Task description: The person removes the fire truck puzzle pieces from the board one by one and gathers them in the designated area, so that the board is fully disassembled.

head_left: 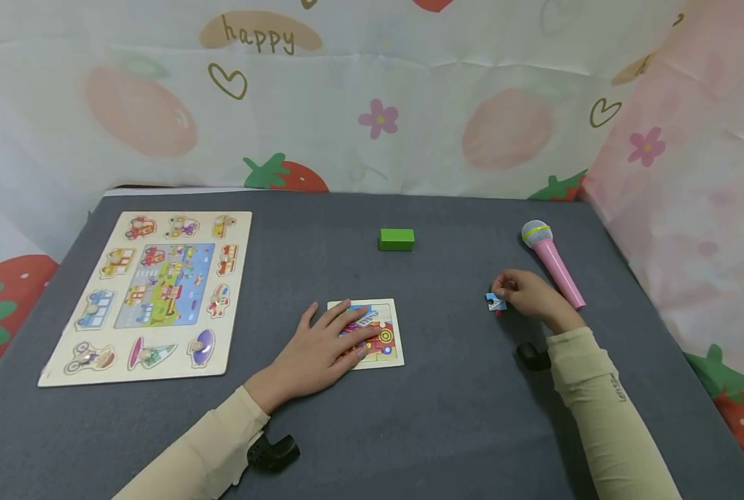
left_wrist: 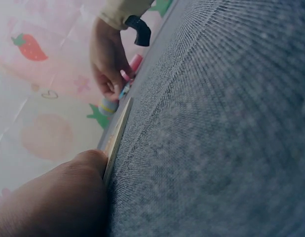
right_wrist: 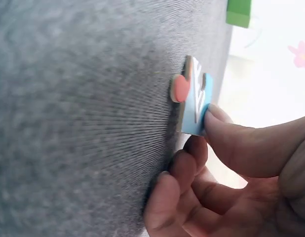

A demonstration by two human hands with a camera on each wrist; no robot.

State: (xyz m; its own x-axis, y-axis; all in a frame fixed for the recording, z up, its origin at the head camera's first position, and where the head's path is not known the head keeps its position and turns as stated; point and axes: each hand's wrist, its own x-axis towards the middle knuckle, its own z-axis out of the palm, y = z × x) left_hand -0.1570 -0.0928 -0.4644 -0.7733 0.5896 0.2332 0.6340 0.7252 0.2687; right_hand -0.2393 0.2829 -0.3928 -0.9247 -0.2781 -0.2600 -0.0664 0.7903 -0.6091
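Note:
My right hand (head_left: 531, 297) pinches a small blue puzzle piece (head_left: 495, 303) between thumb and fingers, just above the table. In the right wrist view the puzzle piece (right_wrist: 194, 101) shows white lines and a red rounded tab, with the thumb on its blue edge. Spread fingers of my left hand (head_left: 321, 347) rest on a small square jigsaw puzzle (head_left: 387, 351) in front of me. Its picture has red, yellow and blue parts, partly hidden under the fingers. From the left wrist, the puzzle's edge (left_wrist: 124, 118) appears as a thin pale board lying flat.
A large wooden peg puzzle board (head_left: 237, 292) with vehicle pieces lies at the left. A green block (head_left: 397, 240) sits at the back middle. Close beyond my right hand lies a pink toy microphone (head_left: 556, 264). Printed curtains (head_left: 372, 83) hang behind the grey table (head_left: 447, 417).

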